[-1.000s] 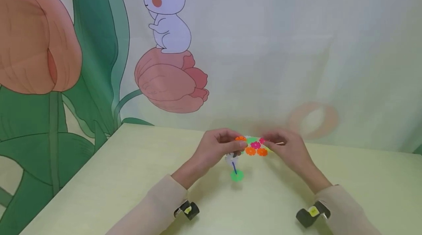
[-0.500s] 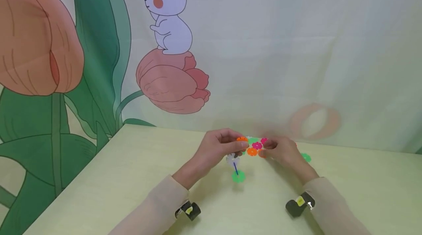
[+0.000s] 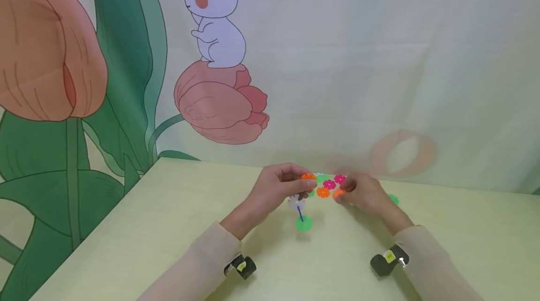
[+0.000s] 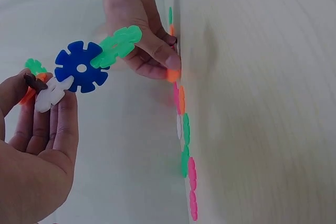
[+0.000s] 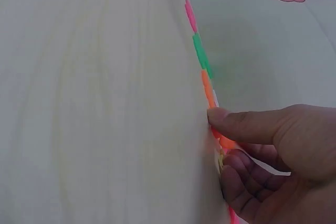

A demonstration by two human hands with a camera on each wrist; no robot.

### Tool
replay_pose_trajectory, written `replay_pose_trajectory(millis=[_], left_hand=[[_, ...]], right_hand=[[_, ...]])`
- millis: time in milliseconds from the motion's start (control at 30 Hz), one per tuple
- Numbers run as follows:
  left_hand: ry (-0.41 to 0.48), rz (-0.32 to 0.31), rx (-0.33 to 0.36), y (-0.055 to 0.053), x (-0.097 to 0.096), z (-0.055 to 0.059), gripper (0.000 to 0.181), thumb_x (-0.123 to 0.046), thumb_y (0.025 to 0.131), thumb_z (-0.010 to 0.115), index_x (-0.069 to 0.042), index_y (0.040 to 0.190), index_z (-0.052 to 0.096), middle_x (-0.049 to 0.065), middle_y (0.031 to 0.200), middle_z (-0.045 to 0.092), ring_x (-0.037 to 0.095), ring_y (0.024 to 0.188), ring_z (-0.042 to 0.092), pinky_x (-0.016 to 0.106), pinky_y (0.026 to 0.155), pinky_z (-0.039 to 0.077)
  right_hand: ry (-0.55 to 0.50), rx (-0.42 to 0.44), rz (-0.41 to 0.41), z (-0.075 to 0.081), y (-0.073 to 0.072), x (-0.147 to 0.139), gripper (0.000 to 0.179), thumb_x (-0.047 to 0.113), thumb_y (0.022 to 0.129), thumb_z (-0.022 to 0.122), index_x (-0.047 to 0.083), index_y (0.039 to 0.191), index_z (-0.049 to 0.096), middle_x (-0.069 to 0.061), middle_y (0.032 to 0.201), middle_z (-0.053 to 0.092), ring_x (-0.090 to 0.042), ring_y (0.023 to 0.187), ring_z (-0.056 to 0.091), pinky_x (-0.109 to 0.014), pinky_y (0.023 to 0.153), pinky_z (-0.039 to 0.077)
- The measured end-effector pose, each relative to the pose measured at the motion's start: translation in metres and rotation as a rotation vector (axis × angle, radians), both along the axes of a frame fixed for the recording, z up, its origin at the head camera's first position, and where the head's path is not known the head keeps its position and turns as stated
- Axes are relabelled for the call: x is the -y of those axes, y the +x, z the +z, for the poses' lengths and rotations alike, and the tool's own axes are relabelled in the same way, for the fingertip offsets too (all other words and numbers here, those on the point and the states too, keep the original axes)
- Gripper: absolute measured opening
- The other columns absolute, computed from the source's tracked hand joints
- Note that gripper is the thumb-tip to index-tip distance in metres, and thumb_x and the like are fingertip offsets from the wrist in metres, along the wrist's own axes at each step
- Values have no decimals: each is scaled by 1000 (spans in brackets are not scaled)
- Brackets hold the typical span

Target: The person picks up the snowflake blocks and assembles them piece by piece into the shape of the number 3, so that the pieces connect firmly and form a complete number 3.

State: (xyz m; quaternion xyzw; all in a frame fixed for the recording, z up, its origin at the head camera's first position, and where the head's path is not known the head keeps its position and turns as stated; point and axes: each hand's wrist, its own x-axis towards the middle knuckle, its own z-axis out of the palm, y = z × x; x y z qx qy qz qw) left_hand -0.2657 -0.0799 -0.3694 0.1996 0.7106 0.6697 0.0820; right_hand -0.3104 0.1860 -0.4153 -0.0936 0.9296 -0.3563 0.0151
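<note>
My left hand (image 3: pixel 276 188) holds a joined chain of notched plastic snowflake discs. In the left wrist view the chain has a white disc (image 4: pixel 51 94) at the fingertips, a blue disc (image 4: pixel 67 71) beyond it and a green disc (image 4: pixel 121 45) at the outer end. An orange piece, a brown one and another green one show by the thumb. In the head view a green disc (image 3: pixel 303 223) hangs lowest. With thumb and fingers, my right hand (image 3: pixel 363 194) pinches an orange snowflake disc (image 3: pixel 338 193) at the group on the table; the fingers partly cover it.
Loose discs lie near the table's (image 3: pixel 455 240) back edge: pink discs (image 3: pixel 329 184), an orange disc (image 3: pixel 323 192) and a green disc (image 3: pixel 322 178) between the hands. Another green disc (image 3: pixel 394 198) sits behind the right wrist. A printed curtain (image 3: pixel 320 66) hangs behind the table.
My right hand has moved left and lower, from beside a pink disc to an orange one, uncovering a green disc on the right. The left hand stays nearly still with its chain.
</note>
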Motion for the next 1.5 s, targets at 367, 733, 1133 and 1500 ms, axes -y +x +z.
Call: replay_pose_trajectory(millis=[367, 733, 1133, 1500], left_hand=[[-7, 8, 5, -3, 6, -7, 27, -21, 97, 81, -5, 119, 77, 8, 97, 77, 25, 87, 72, 29, 79, 58], [6, 13, 12, -3, 5, -8, 22, -22, 96, 82, -4, 110, 82, 7, 87, 74, 20, 81, 66, 35, 80, 56], [17, 11, 30, -1, 2, -4, 21, -21, 95, 84, -6, 109, 83, 7, 88, 76, 19, 81, 68, 28, 76, 56], [37, 9, 57, 1, -2, 0, 22, -18, 94, 83, -3, 111, 82, 8, 95, 78, 21, 86, 73, 31, 84, 59]], right_hand=[[-396, 13, 115, 37, 21, -14, 29, 16, 100, 76, -2, 122, 71, -12, 105, 77, -35, 97, 76, -36, 87, 62], [-491, -7, 200, 66, 42, -3, 29, 22, 100, 78, 1, 117, 72, -13, 105, 78, -28, 95, 78, -36, 89, 62], [-453, -56, 211, 69, 46, 2, 24, 24, 99, 79, 4, 112, 75, -11, 98, 78, -28, 92, 77, -33, 78, 60], [-471, -61, 189, 69, 49, 1, 23, 23, 98, 81, 4, 111, 76, -12, 97, 78, -28, 90, 77, -34, 82, 60]])
